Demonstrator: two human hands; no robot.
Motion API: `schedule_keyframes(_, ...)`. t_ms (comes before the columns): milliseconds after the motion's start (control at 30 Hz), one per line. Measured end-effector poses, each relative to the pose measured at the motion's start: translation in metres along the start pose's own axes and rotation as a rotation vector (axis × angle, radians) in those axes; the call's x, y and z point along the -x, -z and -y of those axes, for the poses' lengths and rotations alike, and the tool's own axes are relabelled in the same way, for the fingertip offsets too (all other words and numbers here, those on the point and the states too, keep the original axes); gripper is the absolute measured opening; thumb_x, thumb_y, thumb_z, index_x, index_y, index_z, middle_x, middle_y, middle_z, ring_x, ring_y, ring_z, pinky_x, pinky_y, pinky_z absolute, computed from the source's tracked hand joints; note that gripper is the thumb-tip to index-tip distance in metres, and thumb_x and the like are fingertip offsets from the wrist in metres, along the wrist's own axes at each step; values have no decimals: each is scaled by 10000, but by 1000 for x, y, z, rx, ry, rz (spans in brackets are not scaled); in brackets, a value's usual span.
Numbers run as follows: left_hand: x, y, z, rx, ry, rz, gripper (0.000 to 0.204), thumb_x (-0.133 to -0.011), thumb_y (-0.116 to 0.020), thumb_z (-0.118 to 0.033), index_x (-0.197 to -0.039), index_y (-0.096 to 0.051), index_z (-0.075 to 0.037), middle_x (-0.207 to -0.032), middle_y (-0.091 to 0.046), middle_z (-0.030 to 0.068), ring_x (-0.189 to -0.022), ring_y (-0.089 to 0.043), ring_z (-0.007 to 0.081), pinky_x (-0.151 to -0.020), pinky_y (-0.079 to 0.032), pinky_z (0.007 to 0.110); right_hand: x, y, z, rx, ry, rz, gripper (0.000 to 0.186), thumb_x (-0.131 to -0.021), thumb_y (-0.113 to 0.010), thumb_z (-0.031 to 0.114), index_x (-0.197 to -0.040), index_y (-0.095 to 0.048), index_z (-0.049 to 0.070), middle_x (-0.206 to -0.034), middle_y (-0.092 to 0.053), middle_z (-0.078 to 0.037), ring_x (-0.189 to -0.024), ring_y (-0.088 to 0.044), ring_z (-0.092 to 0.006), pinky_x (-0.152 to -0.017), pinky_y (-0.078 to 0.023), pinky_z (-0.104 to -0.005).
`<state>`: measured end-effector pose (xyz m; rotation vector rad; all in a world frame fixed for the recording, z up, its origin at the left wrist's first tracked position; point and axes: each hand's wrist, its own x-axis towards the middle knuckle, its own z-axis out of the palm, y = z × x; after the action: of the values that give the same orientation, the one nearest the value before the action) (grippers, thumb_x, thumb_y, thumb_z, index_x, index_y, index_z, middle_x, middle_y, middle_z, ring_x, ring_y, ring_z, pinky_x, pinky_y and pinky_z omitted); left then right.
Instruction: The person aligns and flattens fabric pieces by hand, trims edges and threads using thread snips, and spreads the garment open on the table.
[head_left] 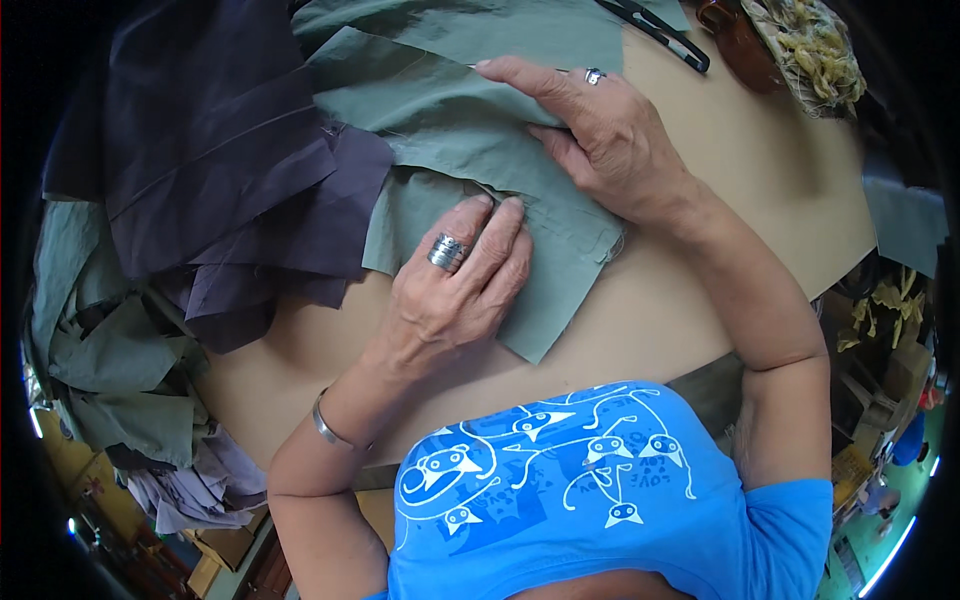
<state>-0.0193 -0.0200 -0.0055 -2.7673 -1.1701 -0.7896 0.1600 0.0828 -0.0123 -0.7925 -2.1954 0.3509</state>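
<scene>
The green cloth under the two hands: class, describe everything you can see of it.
The green cloth is muted grey-green and looks thin and woven, with soft creases and overlapping folds or layers. One corner points toward the person; threads fray at its right edge. It lies on the tan tabletop, right of dark purple cloth. The left hand's fingertips touch its lower part; the right hand lies over its upper part.

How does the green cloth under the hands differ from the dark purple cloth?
The green cloth looks paler than the dark purple cloth. The left hand touches the green cloth, while no hand touches the dark purple cloth. Both are creased and lie on the table.
</scene>
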Motion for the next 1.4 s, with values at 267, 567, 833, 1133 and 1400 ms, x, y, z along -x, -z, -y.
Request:
schedule_keyframes(267,-3,-1,-6,-166,-25,36,199,-711,-598,-112,-900,-594,-49,-1091,-594,116,-929,-593,267,-820,-524,361,-2,-1,-3,28,76,-37,447,-777,-527,-23,-1185,-588,152,-1009,-670,-81,-783,-656,-267,-706,-531,-367)
schedule_keyframes(567,-11,12,-11,-283,-144,197,340,-716,-592,-97,-1034,-565,-214,-1204,-584,30,-921,-590,265,-788,-524,274,-1,3,2,68,43,25,434,-769,-530,-17,-1164,-603,146,-1061,-663,-57,-847,-658,-251,-743,-528,-361)
schedule_keyframes(833,-2,16,10,2,3,118,374,-662,-578,-52,-1031,-638,-40,-1078,-584,80,-983,-605,252,-763,-523,322,-6,14,4,-31,-169,266,625,-748,-596,-65,-1321,-462,147,-1183,-596,-101,-975,-608,-288,-806,-479,-372)
schedule_keyframes(1133,-3,15,11,-127,-92,129,343,-664,-609,-47,-1005,-633,-71,-1115,-583,55,-976,-605,213,-801,-527,293,-10,5,3,-90,-145,201,615,-758,-565,-86,-1318,-464,149,-1227,-574,-82,-946,-590,-317,-816,-475,-382)
schedule_keyframes(1400,-4,10,10,-121,-54,115,246,-702,-612,-54,-947,-597,-52,-1169,-581,53,-947,-607,196,-790,-532,296,-9,0,2,-92,-141,154,588,-756,-550,-101,-1292,-485,131,-1238,-569,-79,-1002,-588,-326,-833,-476,-380)
